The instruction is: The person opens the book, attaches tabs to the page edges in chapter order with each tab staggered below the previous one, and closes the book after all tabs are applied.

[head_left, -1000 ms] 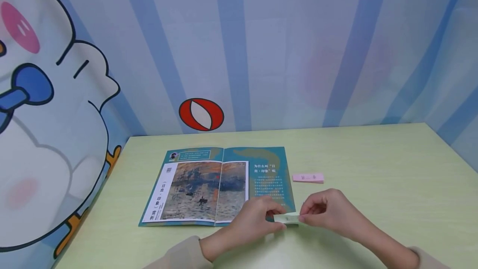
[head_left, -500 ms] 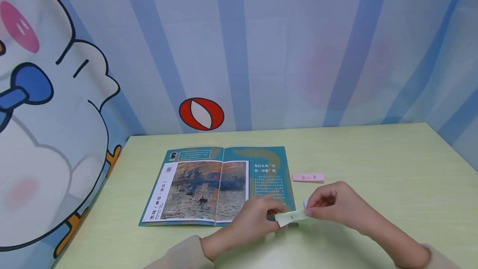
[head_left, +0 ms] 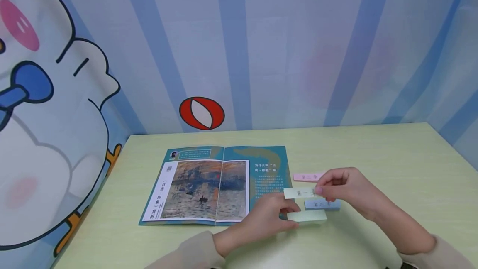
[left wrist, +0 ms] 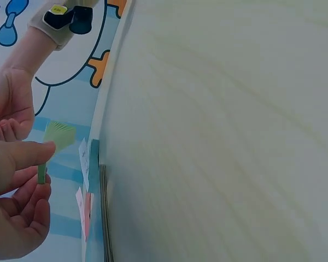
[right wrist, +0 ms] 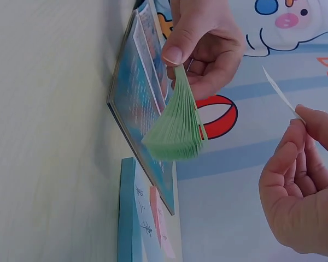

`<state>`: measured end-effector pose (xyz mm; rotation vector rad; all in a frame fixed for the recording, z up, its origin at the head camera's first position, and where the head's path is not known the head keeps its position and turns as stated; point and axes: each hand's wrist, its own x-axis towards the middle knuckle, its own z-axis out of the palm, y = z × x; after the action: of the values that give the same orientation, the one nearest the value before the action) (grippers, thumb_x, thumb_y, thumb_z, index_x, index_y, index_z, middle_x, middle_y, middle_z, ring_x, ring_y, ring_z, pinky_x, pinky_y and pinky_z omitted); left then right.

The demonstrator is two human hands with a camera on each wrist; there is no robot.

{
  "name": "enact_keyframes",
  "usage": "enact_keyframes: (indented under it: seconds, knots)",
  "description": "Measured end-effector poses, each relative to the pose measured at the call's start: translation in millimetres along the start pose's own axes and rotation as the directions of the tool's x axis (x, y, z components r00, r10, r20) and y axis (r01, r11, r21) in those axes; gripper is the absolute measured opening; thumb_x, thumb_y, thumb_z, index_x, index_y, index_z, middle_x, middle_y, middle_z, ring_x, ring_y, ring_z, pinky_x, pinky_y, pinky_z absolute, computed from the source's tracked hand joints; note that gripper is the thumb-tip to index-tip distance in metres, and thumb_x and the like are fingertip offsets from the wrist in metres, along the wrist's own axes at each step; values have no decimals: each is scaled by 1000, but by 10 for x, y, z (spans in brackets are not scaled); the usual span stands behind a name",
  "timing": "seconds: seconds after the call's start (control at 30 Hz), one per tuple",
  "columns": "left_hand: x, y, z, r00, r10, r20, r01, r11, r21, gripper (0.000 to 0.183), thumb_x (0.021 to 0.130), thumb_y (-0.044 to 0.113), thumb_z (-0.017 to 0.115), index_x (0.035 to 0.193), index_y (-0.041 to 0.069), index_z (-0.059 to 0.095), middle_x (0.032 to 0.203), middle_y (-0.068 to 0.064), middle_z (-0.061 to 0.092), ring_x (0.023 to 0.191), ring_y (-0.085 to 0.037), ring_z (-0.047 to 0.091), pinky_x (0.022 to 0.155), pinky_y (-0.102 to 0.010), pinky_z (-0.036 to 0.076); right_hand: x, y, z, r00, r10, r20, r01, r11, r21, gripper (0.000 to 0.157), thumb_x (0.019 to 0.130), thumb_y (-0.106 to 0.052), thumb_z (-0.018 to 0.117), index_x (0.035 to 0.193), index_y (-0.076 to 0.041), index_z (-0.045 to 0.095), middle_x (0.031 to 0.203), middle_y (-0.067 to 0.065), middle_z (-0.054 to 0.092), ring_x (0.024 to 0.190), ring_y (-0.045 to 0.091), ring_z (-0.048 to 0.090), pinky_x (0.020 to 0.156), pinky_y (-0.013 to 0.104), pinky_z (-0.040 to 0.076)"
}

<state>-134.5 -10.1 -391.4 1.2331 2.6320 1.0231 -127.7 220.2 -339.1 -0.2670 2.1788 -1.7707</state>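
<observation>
A: Where do the small paper things sit against the open book (head_left: 194, 190)?
B: All off its right-hand side. The pink pad (head_left: 303, 177) lies just beside the book's right edge, and the blue pad (head_left: 323, 205) lies a little farther out from that edge, nearer the person. Both carry dark handwriting on top.
A: And the green pad (head_left: 308, 216)?
B: By the book's lower right corner, in the left hand (head_left: 267, 216). Thumb and fingers pinch one end, and in the right wrist view its leaves fan out from that grip.
A: Does that hand touch the book?
B: Hard to say; in the head view it covers part of the corner, but I can't tell whether it meets the page.
A: What about the right hand (head_left: 345, 188)?
B: It is to the right of the book too, with thumb and fingertips narrowed on a pale green slip (head_left: 298, 193). The slip has writing on it, partly behind the fingers, and is apart from the green pad.
A: And the book itself?
B: Flat on the table (head_left: 392, 169), with a painting of boats on water spread across the fold.
</observation>
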Motion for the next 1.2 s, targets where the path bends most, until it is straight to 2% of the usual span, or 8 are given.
enact_keyframes:
  seconds: [0.13, 0.27, 0.57, 0.87, 0.97, 1.2]
  knots:
    - [89, 71, 68, 996, 90, -5, -89, 996, 13, 22, 76, 17, 78, 96, 11, 73, 85, 7, 67, 72, 7, 52, 65, -3, 38, 24, 17, -42, 1000, -16, 17, 15, 999, 41, 12, 88, -10, 64, 83, -18, 71, 72, -5, 63, 64, 15, 55, 64, 29, 48]
    - [167, 154, 150, 991, 132, 14, -132, 990, 43, 21, 76, 19, 78, 95, 12, 73, 80, 8, 64, 72, 9, 51, 64, -1, 37, 49, 20, -74, 999, -22, 29, 20, 997, 79, 15, 89, -8, 62, 83, -19, 71, 75, -6, 64, 65, 14, 54, 65, 28, 49]
    - [255, 177, 357, 981, 91, 174, -111, 988, 108, 16, 73, 21, 80, 86, 15, 73, 74, 14, 63, 63, 11, 45, 59, -2, 35, 122, 11, -106, 1000, 2, 19, -4, 995, 97, 13, 88, -9, 63, 83, -19, 70, 77, -7, 65, 67, 10, 55, 66, 25, 50]
    - [265, 217, 379, 964, 47, 263, -90, 984, 154, 15, 74, 26, 80, 83, 17, 72, 66, 17, 56, 60, 7, 43, 55, -5, 33, 229, 23, -175, 999, 33, -20, -32, 998, 47, 8, 87, -13, 65, 83, -17, 70, 76, -4, 64, 67, 14, 55, 67, 27, 50]
    - [266, 218, 354, 962, 60, 267, -100, 985, 140, 16, 76, 26, 78, 86, 15, 73, 69, 15, 58, 62, 6, 43, 56, -5, 33, 303, 33, -208, 997, 51, -59, -51, 999, 11, 4, 86, -16, 67, 85, -14, 70, 75, -2, 64, 67, 15, 56, 67, 28, 51]
    - [282, 132, 206, 978, 86, 188, -114, 983, 147, 11, 86, 22, 68, 91, 14, 74, 80, 11, 63, 69, 5, 49, 60, -6, 35, 533, 75, -286, 988, 95, -125, -101, 994, -37, 20, 85, -23, 70, 94, -5, 69, 80, 2, 65, 70, 17, 57, 71, 30, 53]
